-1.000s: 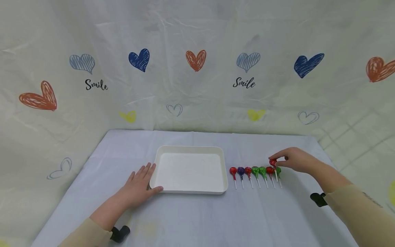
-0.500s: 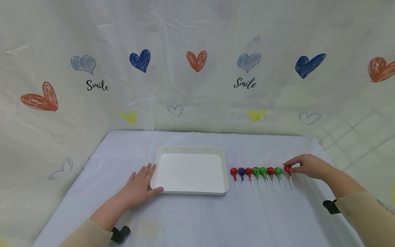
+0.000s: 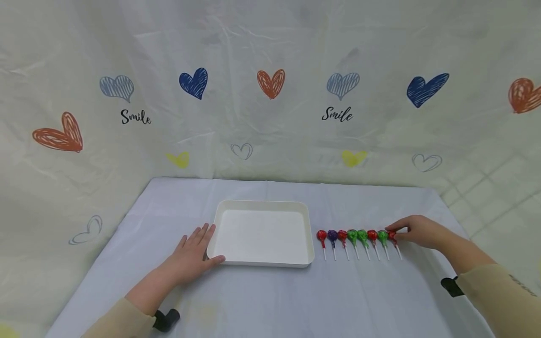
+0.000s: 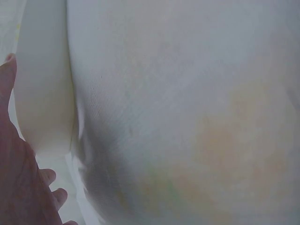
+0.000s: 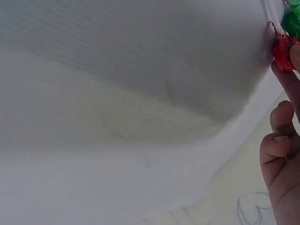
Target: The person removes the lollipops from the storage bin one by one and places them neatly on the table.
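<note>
My right hand [image 3: 422,232] pinches the head of a red-wrapped lollipop [image 3: 392,236] at the right end of a row. In the right wrist view the thumb and a finger are on that red lollipop [image 5: 283,51], with a green lollipop [image 5: 292,22] right beside it. The row holds several more lollipops in red, purple and green wrappers, among them a purple one [image 3: 332,235], all with white sticks toward me. My left hand [image 3: 189,256] lies with fingers spread at the left edge of a white rectangular tray [image 3: 264,264], thumb at its front corner.
A white cloth [image 3: 270,300] covers the table. Behind it hangs a pale backdrop [image 3: 296,51] printed with hearts and the word Smile. The lollipop row stands just right of the tray.
My right hand has carried the red lollipop rightward, lowered it at the row's right end, then shifted it left close against the green one. The left hand stays at the tray.
</note>
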The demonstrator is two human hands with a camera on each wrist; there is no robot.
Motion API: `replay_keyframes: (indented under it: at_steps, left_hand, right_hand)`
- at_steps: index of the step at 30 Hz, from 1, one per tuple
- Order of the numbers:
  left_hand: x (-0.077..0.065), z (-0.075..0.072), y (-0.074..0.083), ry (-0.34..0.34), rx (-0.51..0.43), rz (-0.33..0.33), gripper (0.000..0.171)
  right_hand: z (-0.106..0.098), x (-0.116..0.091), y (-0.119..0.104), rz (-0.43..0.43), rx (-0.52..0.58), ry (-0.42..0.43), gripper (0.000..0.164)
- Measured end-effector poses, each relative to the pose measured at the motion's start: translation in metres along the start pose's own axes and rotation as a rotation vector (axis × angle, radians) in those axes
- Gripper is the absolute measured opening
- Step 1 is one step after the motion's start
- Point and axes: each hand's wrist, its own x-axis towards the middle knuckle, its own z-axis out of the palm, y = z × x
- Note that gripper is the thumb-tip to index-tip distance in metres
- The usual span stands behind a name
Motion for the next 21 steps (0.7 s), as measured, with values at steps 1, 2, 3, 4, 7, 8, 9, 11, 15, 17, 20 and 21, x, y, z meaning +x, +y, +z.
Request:
replay_keyframes:
  at_steps: [1, 2, 3, 4, 7, 8, 9, 11, 15, 17, 20, 21]
  left_hand:
    - [0.0, 0.0, 0.001, -0.003, 0.001, -0.003, 0.102]
    - [0.0, -0.001, 0.001, -0.005, 0.005, -0.003, 0.102]
    - [0.0, -0.001, 0.001, -0.004, 0.007, -0.001, 0.101]
    - [0.0, -0.002, 0.001, -0.007, 0.013, -0.004, 0.101]
    - [0.001, -0.002, 0.001, -0.004, 0.017, -0.003, 0.101]
    - [0.001, -0.002, 0.001, 0.001, 0.016, 0.0, 0.101]
    - [0.002, -0.001, 0.0, 0.007, 0.014, 0.004, 0.101]
    - [0.003, 0.001, -0.001, 0.016, 0.027, 0.008, 0.101]
    - [0.006, 0.005, -0.006, 0.038, 0.069, 0.026, 0.102]
    - [0.006, 0.006, -0.007, 0.051, 0.091, 0.037, 0.102]
    - [0.004, 0.004, -0.007, 0.066, 0.091, 0.045, 0.103]
    - [0.004, 0.003, -0.006, 0.067, 0.089, 0.045, 0.103]
  right_hand:
    - [0.0, 0.0, -0.001, -0.002, -0.001, 0.0, 0.03]
    - [0.0, 0.0, -0.001, -0.003, -0.002, 0.001, 0.031]
    - [0.0, -0.001, -0.002, -0.004, -0.005, 0.004, 0.031]
    - [-0.001, -0.001, -0.002, -0.005, -0.008, 0.01, 0.032]
    - [-0.002, -0.004, -0.003, 0.001, -0.026, 0.036, 0.034]
    - [-0.003, -0.005, -0.004, 0.007, -0.033, 0.048, 0.035]
    - [-0.005, -0.006, -0.005, 0.007, -0.038, 0.059, 0.036]
    - [-0.007, -0.008, -0.008, 0.005, -0.058, 0.08, 0.037]
    - [-0.011, -0.013, -0.017, -0.008, -0.102, 0.11, 0.038]
    - [-0.012, -0.013, -0.021, -0.005, -0.116, 0.122, 0.039]
    - [-0.012, -0.013, -0.026, 0.001, -0.128, 0.134, 0.042]
    - [-0.011, -0.012, -0.028, 0.005, -0.129, 0.136, 0.043]
